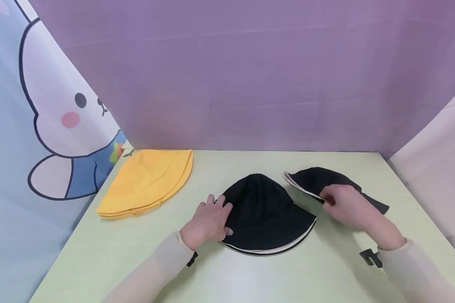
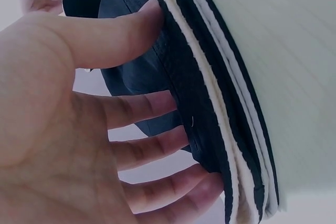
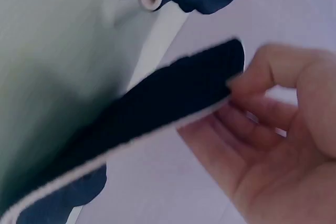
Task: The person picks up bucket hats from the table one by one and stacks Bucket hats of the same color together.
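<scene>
A folded black bucket hat (image 1: 265, 210) with cream trim lies in the middle of the table. More than one trimmed brim edge shows on it in the left wrist view, so it seems layered. My left hand (image 1: 210, 219) rests on its left side, thumb and fairly straight fingers touching the fabric (image 2: 136, 72). To the right, a second black hat (image 1: 320, 179) is partly raised and tilted. My right hand (image 1: 345, 206) pinches its brim (image 3: 157, 98) between thumb and fingers, covering part of the hat's near side.
Several folded yellow hats (image 1: 148, 181) are stacked at the table's back left. The pale green table (image 1: 250, 282) meets a purple cloth backdrop (image 1: 250, 84) behind. A blue cloth with a cartoon rabbit (image 1: 76, 134) hangs at left, a pale cloth (image 1: 440, 168) at right.
</scene>
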Available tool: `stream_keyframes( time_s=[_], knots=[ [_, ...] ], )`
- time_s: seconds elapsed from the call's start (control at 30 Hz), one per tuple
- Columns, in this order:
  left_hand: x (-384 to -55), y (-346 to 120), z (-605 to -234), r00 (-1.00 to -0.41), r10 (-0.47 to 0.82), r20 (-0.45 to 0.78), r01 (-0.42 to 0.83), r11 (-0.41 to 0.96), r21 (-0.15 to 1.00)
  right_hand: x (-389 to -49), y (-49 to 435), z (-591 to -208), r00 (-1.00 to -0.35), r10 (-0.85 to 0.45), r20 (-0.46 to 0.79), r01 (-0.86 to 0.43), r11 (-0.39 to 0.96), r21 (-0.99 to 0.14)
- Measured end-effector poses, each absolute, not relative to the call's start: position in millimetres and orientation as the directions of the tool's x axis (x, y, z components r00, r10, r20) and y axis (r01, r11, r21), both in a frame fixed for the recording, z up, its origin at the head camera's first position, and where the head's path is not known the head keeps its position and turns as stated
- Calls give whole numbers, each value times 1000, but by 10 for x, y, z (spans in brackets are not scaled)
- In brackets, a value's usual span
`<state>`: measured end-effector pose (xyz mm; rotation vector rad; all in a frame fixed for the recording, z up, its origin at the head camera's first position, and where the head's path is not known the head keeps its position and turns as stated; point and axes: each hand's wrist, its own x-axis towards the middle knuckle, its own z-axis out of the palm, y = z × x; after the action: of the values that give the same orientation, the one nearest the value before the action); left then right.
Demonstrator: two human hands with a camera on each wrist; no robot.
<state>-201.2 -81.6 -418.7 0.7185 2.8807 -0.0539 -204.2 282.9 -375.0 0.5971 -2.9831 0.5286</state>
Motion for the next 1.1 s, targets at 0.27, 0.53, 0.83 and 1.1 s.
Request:
stream_keyframes(
  time_s=[0.27,0.53,0.83,1.1],
  knots=[
    [-2003,-807,-4173,-868,462,-179,470,883,2,-1949,2769,-3916,-823,-563,83,-546,741,-390],
    [-2010,-814,-4182,-867,465,-179,470,883,13,-1947,2794,-3946,-805,-591,49,-565,739,-368],
    [-2015,-807,-4181,-869,460,-182,467,884,10,-2129,3230,-3807,-907,-410,96,-416,834,-363],
    [-2007,-813,-4176,-871,454,-186,458,889,24,-2340,3912,-3875,-976,-218,-9,-209,943,-258]
  ],
)
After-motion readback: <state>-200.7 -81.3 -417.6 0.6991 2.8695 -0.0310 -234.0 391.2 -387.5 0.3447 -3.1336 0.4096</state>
